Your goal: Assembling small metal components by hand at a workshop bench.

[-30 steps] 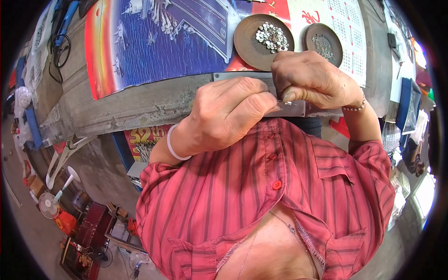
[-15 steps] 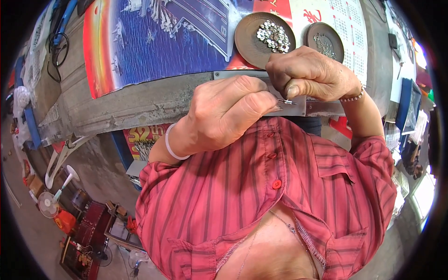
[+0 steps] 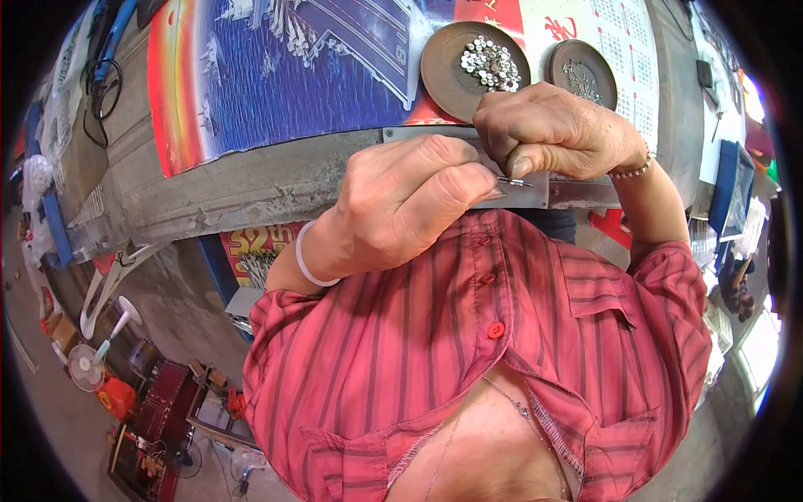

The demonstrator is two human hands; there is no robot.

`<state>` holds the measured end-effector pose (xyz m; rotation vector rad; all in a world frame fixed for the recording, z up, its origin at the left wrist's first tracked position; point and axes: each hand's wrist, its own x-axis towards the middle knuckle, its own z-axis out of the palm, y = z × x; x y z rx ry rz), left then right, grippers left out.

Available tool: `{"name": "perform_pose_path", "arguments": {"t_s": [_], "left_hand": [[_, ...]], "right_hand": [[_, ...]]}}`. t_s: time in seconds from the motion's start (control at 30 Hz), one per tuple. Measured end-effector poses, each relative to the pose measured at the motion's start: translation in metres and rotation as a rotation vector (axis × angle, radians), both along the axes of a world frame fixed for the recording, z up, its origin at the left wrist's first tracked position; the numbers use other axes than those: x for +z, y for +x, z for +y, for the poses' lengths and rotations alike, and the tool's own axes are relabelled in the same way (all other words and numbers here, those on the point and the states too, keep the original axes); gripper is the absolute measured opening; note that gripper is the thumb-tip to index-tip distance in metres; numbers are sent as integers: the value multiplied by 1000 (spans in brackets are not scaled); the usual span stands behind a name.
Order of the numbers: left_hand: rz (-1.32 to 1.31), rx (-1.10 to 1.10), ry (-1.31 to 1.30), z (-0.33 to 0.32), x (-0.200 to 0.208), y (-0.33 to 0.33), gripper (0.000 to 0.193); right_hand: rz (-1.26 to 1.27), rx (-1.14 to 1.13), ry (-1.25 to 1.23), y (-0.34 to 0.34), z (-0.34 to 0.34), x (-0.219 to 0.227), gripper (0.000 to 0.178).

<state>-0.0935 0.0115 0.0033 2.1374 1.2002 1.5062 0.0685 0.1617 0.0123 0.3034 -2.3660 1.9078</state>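
Observation:
My left hand [image 3: 418, 197] is closed at the table's near edge, its thumb and fingers pinched on a thin metal rod [image 3: 520, 182] whose tip points right. Right beside it, my right hand [image 3: 565, 134] is also closed, with curled fingers and the thumb tip just above the rod. Whatever sits inside the right fingers is hidden. Beneath both hands lies a flat grey metal plate [image 3: 534, 198]. Beyond them stands a brown round dish [image 3: 443, 79] with many small silvery round pieces [image 3: 489, 65]. A smaller brown dish [image 3: 606, 74] to its right holds thin metal pins [image 3: 579, 79].
A printed poster [image 3: 293, 92] with a ship and calendar sheets covers the far tabletop. Blue-handled tools with a black cable [image 3: 104, 84] lie at far left. A blue bin [image 3: 734, 188] stands at the right. On the floor at lower left is a white fan [image 3: 86, 366].
My right hand has shifted very slightly left, and the rod's tip shows a little differently beneath its thumb. My left hand keeps its place.

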Motion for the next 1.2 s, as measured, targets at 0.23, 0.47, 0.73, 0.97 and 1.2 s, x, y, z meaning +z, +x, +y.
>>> {"name": "perform_pose_path", "arguments": {"t_s": [0.23,0.47,0.73,0.97,1.2], "left_hand": [[-35,-5,-33,-1,1,1,28],[-102,-48,-121,-2,3,0,24],[98,120,-174,-2,-8,1,22],[178,296,-40,-2,-14,11,27],[-186,267,-386,-20,-20,25,17]], "right_hand": [[46,46,22,-1,2,2,34],[130,96,264,-7,2,14,27],[46,-328,1019,8,-39,35,16],[-102,-705,502,39,-30,18,22],[-237,-904,773,61,-36,-24,20]]}}
